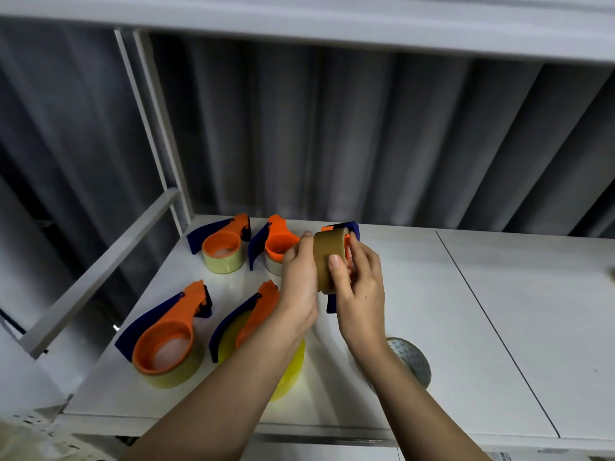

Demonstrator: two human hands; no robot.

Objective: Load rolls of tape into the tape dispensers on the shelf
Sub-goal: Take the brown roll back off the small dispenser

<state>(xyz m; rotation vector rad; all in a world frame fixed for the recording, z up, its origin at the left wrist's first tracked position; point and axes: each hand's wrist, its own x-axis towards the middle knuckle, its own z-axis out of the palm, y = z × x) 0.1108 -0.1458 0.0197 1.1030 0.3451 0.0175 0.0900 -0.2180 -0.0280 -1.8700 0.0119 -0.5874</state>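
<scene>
brown tape roll (327, 261) | upright | gripped by left hand (299, 277) and right hand (357, 281)

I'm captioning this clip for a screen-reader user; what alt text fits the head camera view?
Two bare hands, left hand and right hand, hold a brown roll of packing tape against an orange and blue tape dispenser above a white shelf. Four loaded orange and blue dispensers sit to the left, and a spare roll of tape lies near the right wrist.

Light is even and fairly bright from above and in front; the white shelf (432, 294) shows soft glare and faint shadows under the arms; wide-angle bending curves the edges; the lower left corner is blurred.
</scene>
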